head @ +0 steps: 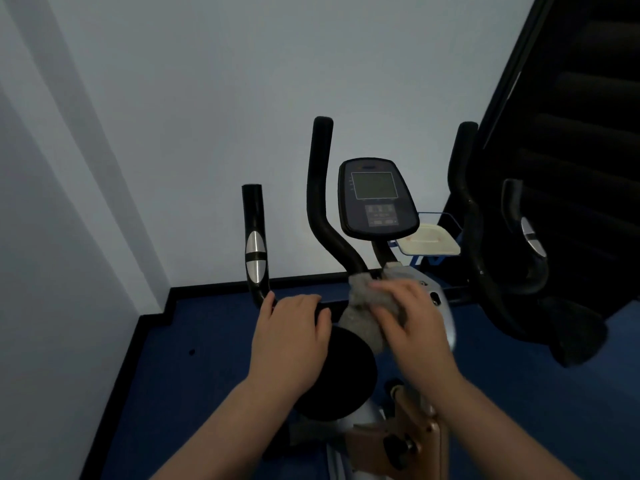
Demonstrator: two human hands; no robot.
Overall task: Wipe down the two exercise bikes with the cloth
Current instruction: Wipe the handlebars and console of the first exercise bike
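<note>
A person's right hand bunches a soft, light grey cloth against the exercise bike frame below its console, while the left hand curls around the near handlebar, steadying it.

Tight around fingers. Left hand fingers curl over handlebar, whose upright grip rises just left. Right hand fingers press cloth on bike frame; console and curved bar block above. Second bike crowds the right. Open floor left, below the fingers.
</note>
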